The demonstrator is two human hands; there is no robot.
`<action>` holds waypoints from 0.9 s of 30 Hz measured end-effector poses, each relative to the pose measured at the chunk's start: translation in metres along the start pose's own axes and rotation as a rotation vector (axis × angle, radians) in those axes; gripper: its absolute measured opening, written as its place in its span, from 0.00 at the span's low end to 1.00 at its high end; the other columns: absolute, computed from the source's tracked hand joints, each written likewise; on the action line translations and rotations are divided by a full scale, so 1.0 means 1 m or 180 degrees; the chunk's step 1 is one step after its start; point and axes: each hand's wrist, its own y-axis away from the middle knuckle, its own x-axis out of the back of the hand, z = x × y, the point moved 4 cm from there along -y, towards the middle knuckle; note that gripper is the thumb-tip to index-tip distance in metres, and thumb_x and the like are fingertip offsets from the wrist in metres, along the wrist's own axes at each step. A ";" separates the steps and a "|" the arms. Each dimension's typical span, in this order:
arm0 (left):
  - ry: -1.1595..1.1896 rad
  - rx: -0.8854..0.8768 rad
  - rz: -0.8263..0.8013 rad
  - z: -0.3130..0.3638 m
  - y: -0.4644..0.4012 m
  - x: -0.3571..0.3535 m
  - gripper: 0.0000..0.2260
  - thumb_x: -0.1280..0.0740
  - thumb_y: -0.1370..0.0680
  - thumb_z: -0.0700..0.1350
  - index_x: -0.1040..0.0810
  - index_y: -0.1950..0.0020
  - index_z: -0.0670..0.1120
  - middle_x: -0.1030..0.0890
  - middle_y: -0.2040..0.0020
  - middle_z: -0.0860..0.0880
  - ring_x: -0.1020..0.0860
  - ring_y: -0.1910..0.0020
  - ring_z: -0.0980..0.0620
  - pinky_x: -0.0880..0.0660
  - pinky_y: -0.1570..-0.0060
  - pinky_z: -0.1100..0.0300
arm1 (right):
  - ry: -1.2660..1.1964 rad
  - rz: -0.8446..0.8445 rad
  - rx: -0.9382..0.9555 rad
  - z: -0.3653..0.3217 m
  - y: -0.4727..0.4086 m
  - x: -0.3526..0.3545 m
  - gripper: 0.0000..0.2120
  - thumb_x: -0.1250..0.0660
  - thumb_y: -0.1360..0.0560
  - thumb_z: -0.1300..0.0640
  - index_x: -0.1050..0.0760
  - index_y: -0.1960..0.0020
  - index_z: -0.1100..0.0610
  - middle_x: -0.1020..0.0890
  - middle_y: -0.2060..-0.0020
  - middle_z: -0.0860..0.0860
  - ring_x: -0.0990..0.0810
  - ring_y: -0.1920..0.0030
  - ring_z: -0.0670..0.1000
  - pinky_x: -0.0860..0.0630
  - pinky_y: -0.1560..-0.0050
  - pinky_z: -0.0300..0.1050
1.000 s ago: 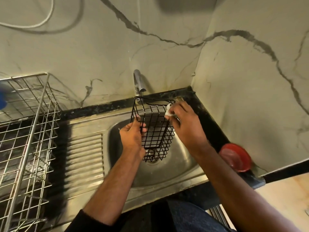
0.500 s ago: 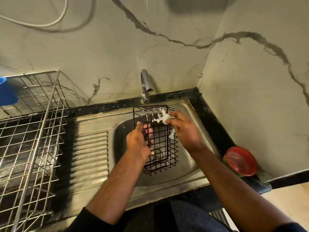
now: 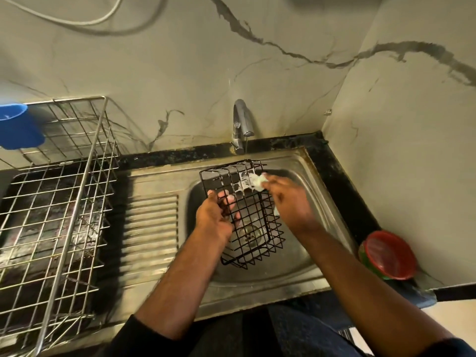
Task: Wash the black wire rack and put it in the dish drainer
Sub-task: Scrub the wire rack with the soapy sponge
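The black wire rack [image 3: 255,228] is held tilted over the steel sink [image 3: 319,228], its open top toward the tap. My left hand [image 3: 216,217] grips its left side, fingers through the mesh. My right hand [image 3: 291,202] presses a soapy white scrubber [image 3: 257,180] against the rack's upper edge, where foam clings to the wires. The steel dish drainer [image 3: 64,202] stands on the counter at the left, apart from both hands.
A chrome tap [image 3: 240,124] drips a thin stream just behind the rack. A blue cup [image 3: 18,127] hangs at the drainer's back left corner. A red-lidded container [image 3: 389,253] sits on the black counter at the right. The ribbed draining board [image 3: 152,228] lies between sink and drainer.
The rack has dropped lower into the sink and tilted more. My right hand with the scrubber has moved along its top edge, leaving foam there. The view has shifted right and down.
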 end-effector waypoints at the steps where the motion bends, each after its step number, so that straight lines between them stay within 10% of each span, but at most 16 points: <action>1: 0.0009 0.0000 0.0016 0.001 0.000 0.001 0.17 0.40 0.15 0.54 0.20 0.57 0.47 0.21 0.64 0.49 0.25 0.63 0.52 0.28 0.59 0.52 | 0.0053 0.0092 -0.0125 0.005 -0.004 0.002 0.14 0.40 0.19 0.67 0.20 0.40 0.57 0.23 0.33 0.54 0.23 0.34 0.49 0.23 0.36 0.48; 9: 0.0242 0.0293 0.0143 0.003 -0.004 -0.002 0.16 0.40 0.16 0.55 0.18 0.44 0.45 0.15 0.47 0.45 0.19 0.53 0.47 0.24 0.56 0.50 | -0.0007 -0.0544 0.1569 -0.054 0.007 -0.034 0.17 0.38 0.24 0.66 0.20 0.38 0.59 0.19 0.37 0.55 0.24 0.35 0.54 0.27 0.34 0.45; 15: 0.0120 0.0109 0.0260 0.003 -0.003 0.002 0.16 0.41 0.15 0.52 0.22 0.56 0.47 0.22 0.62 0.48 0.26 0.61 0.50 0.28 0.48 0.49 | -0.0068 0.0002 0.0086 0.000 -0.007 -0.004 0.12 0.37 0.21 0.67 0.18 0.43 0.57 0.20 0.40 0.52 0.26 0.40 0.44 0.24 0.36 0.46; 23: 0.0527 0.0268 0.0415 0.007 -0.008 -0.006 0.16 0.43 0.15 0.53 0.22 0.53 0.47 0.21 0.62 0.47 0.24 0.60 0.49 0.25 0.48 0.54 | -0.0063 -0.0809 0.1451 -0.044 0.016 -0.036 0.15 0.40 0.21 0.63 0.20 0.39 0.59 0.20 0.40 0.55 0.24 0.41 0.52 0.24 0.41 0.43; 27: 0.0338 0.0142 0.0331 0.014 -0.008 0.001 0.16 0.43 0.14 0.53 0.24 0.56 0.48 0.22 0.58 0.47 0.26 0.57 0.48 0.27 0.53 0.53 | -0.0113 -0.0711 0.0649 -0.010 0.007 -0.020 0.11 0.36 0.21 0.65 0.19 0.42 0.56 0.22 0.39 0.50 0.24 0.41 0.49 0.22 0.41 0.46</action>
